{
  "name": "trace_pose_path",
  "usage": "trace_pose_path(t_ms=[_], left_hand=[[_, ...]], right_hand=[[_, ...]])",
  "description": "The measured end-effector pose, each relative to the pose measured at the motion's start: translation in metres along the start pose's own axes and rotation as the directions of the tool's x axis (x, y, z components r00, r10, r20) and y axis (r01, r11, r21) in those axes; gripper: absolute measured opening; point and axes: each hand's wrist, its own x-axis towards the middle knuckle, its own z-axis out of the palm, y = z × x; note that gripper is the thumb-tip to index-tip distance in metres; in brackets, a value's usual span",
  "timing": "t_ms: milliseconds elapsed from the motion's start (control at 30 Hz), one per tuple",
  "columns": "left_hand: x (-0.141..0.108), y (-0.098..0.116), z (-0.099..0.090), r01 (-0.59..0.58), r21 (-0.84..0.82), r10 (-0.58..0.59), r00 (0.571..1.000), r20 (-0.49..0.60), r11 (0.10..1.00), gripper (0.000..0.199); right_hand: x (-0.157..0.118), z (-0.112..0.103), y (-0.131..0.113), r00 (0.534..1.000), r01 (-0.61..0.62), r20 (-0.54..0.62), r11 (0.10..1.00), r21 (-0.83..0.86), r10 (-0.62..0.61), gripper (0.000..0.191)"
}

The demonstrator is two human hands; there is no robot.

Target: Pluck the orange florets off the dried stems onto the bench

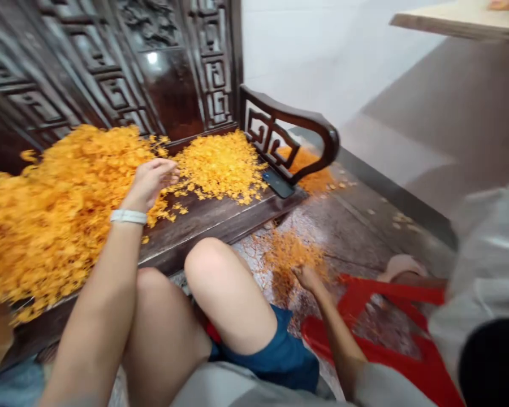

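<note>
Orange florets are heaped on the wooden table, a half-open left hand is held just above them, and more on the floor are pinched by the closed right hand.

Left hand raised, fingers loosely curled, white band on wrist, right arm stretched downward, right hand low

The one camera sits up high on the person's head — it looks forward and down. It looks past the bare, bent knees to the bare left hand and the bare right hand, both close. Just beyond is the long, dark, carved wooden bench — near too.
</note>
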Motion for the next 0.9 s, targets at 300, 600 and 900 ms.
trace_pose_path(t_ms=[300,600,900], left_hand=[[0.023,-0.037,-0.049,-0.094,0.905,0.404,0.910,-0.090,0.414,0.046],[0.021,-0.068,-0.050,0.149,0.962,0.210,0.957,-0.199,0.231,0.056],[0.024,-0.066,-0.048,0.185,0.952,0.306,0.917,-0.257,0.245,0.047]], right_hand=[[0.045,0.040,-0.156,0.666,0.380,0.635,0.911,0.163,-0.392,0.023],[0.102,0.221,-0.405,0.422,0.835,0.314,0.500,0.230,-0.850,0.030],[0.176,0.331,-0.487,0.484,0.872,0.620,0.283,-0.399,-0.618,0.050]])
